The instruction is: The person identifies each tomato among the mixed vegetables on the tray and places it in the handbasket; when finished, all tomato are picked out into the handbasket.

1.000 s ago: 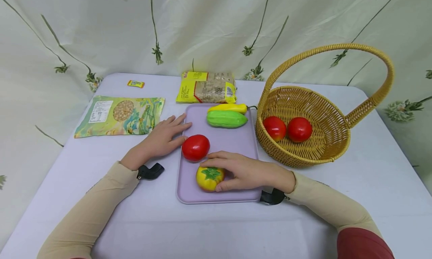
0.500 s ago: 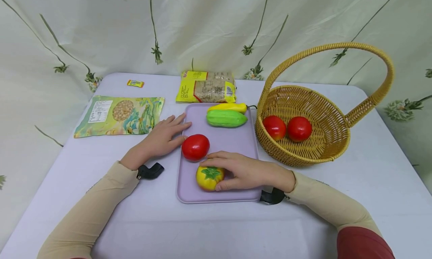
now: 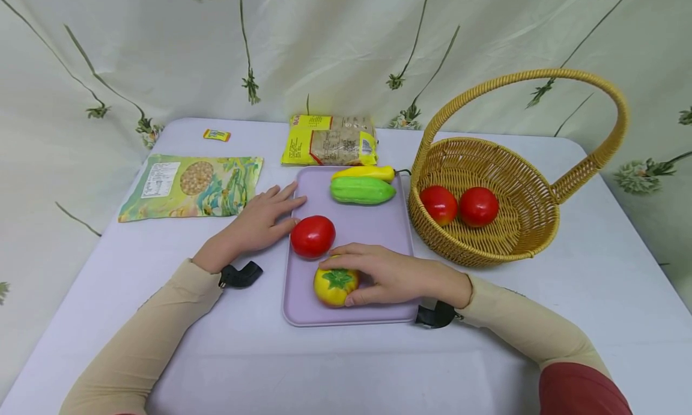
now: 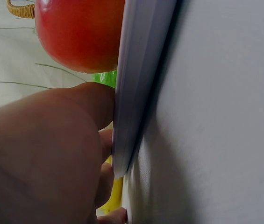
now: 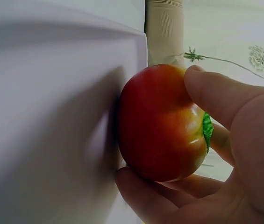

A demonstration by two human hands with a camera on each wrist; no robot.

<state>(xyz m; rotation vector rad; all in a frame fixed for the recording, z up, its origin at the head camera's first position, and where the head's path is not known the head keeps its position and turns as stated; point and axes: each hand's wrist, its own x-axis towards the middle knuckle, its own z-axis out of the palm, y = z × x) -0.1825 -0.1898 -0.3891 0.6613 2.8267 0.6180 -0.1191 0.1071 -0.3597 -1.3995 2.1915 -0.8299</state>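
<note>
My right hand (image 3: 384, 275) grips a yellow-and-red tomato (image 3: 335, 287) with a green leafy top, thumb on one side and fingers on the other. The tomato sits on the front part of the lilac tray (image 3: 373, 229); the right wrist view shows its red underside (image 5: 157, 126) close against the tray. My left hand (image 3: 265, 218) rests at the tray's left edge, fingers extended over the rim. Close to its thumb lies a red tomato-like fruit (image 3: 313, 237), also seen in the left wrist view. A green ridged vegetable (image 3: 362, 190) and a yellow pepper (image 3: 367, 173) lie at the tray's back.
Right of the tray stands a wicker basket (image 3: 519, 223) with a tall handle, holding two red fruits (image 3: 479, 207). Behind the tray is a yellow bag of grain (image 3: 335, 142). To the left lie a green packet (image 3: 216, 184) and a small yellow wrapped sweet (image 3: 217, 135).
</note>
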